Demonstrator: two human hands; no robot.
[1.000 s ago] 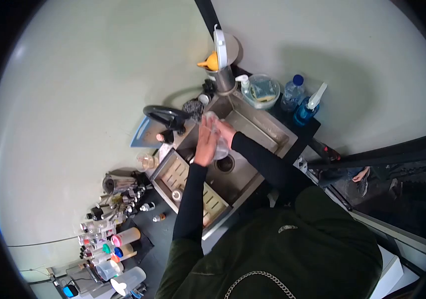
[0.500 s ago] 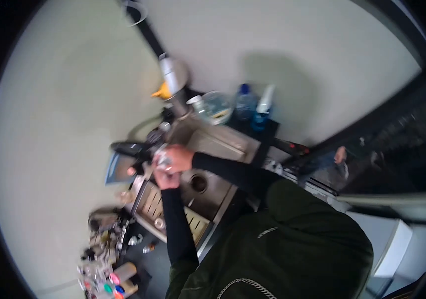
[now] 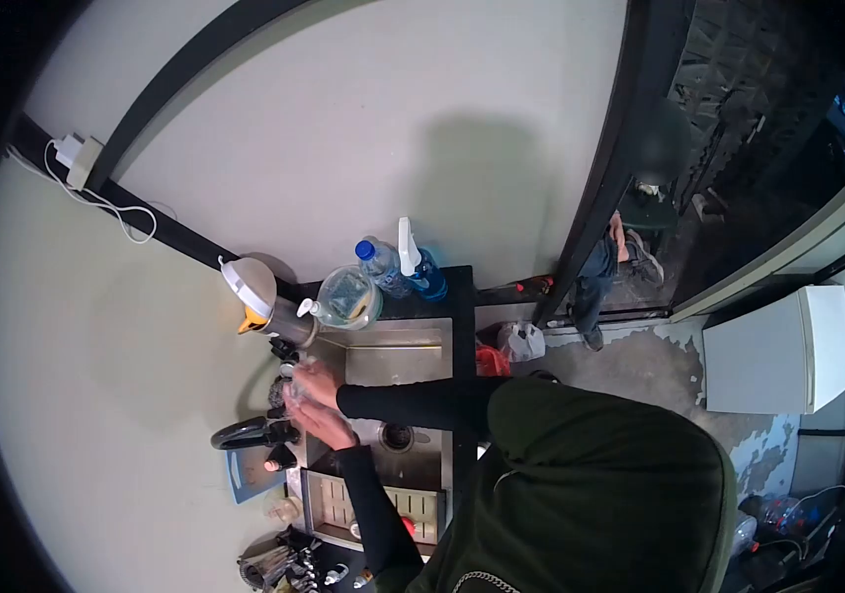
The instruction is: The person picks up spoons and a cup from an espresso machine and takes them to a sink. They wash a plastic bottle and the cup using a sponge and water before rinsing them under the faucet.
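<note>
My right hand (image 3: pixel 319 383) and my left hand (image 3: pixel 322 422) come close together over the wall side of a steel sink (image 3: pixel 427 395), near the faucet fittings. Something clear and whitish shows around their fingertips; whether it is water, foam or a clear object I cannot make out. Motion smears the fingers of both hands, so their grip is hidden. Below them in view, a slotted drying tray (image 3: pixel 422 506) lies across one end of the sink. The round drain (image 3: pixel 396 437) is visible beside my left wrist.
A kettle (image 3: pixel 289 321), a clear tub (image 3: pixel 348 296), a blue-capped bottle (image 3: pixel 381 265) and a blue spray bottle (image 3: pixel 429 277) line the sink's upper end. Utensils (image 3: pixel 289 563) crowd the lower left. Another person's legs (image 3: pixel 595 287) show beyond the dark frame, with a white fridge (image 3: pixel 778 351) nearby.
The head view has turned, so the sink now appears more upright. The hands, formerly overlapping closely, now lie slightly apart at the palms, with their fingers still close together.
</note>
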